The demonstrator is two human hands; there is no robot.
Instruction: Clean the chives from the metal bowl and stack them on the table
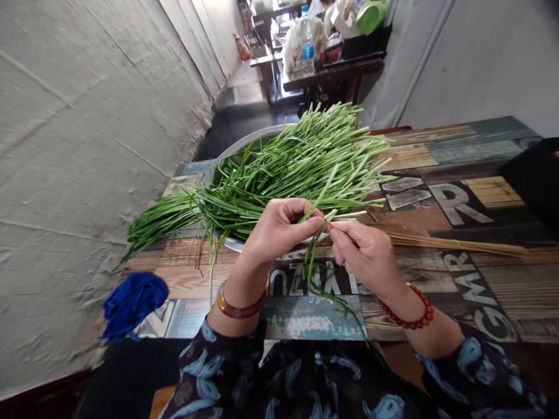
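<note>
My left hand (pixel 283 230) is closed in a pinch on a few garlic chives (pixel 312 262), whose green leaves hang down over the table edge side. Close against it, my right hand (pixel 364 250) pinches the same chives near their pale stem ends; the fingertips hide the exact hold. Just beyond both hands, a large heap of garlic chives (pixel 288 169) fills a metal basin (pixel 251 137), pale ends to the right and leaves to the left. Thin bamboo skewers (pixel 458 243) lie on the table to the right of my right hand.
A blue cloth (pixel 133 302) lies at the near left of the patterned wooden table (pixel 414 279). A wall (pixel 96 145) borders the left side. Something black (pixel 530 180) sits at the right edge. Behind, another table holds a water bottle (pixel 307 43) and a green bowl (pixel 370 17).
</note>
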